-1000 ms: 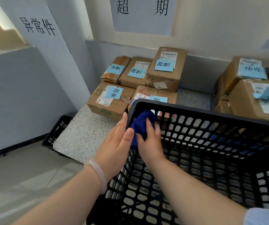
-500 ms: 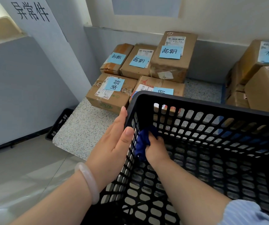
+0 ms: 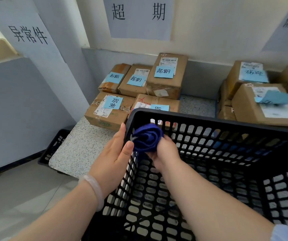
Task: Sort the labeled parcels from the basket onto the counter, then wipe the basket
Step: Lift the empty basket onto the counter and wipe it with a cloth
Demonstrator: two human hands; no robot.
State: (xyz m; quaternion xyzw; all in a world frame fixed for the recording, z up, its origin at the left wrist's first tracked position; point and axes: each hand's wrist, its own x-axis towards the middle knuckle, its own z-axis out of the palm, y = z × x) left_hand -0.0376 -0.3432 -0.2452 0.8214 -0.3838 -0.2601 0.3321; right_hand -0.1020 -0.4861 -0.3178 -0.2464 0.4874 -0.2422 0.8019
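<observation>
Nearest to us, a pale blue sleeve (image 3: 287,232) covers our right upper arm at the basket's near edge, and a pale bracelet (image 3: 96,190) circles our left wrist just outside the basket's left wall. The black lattice basket (image 3: 209,122) fills the lower right of our view, and nothing but our right arm and the cloth shows inside it. Our left hand (image 3: 115,153) lies flat against the outside of the basket's far-left corner, its fingers (image 3: 120,134) straight and together, gripping nothing. Our right hand (image 3: 164,152) reaches inside that same corner, fingers curled round a bunched dark blue cloth (image 3: 146,138) held against the inner wall just below the rim. The basket's far side is over the speckled tabletop (image 3: 80,145). Left of the basket, lower down, a second basket (image 3: 52,146) sits on the floor (image 3: 18,197). Beyond the basket's far rim, the cardboard parcels (image 3: 167,75) lie on the tabletop in two groups, one behind the left corner and one behind the right, most of them showing a blue handwritten note (image 3: 163,71). Behind them, above the basket, white sheets (image 3: 138,16) with large black characters hang on the wall (image 3: 218,28).
</observation>
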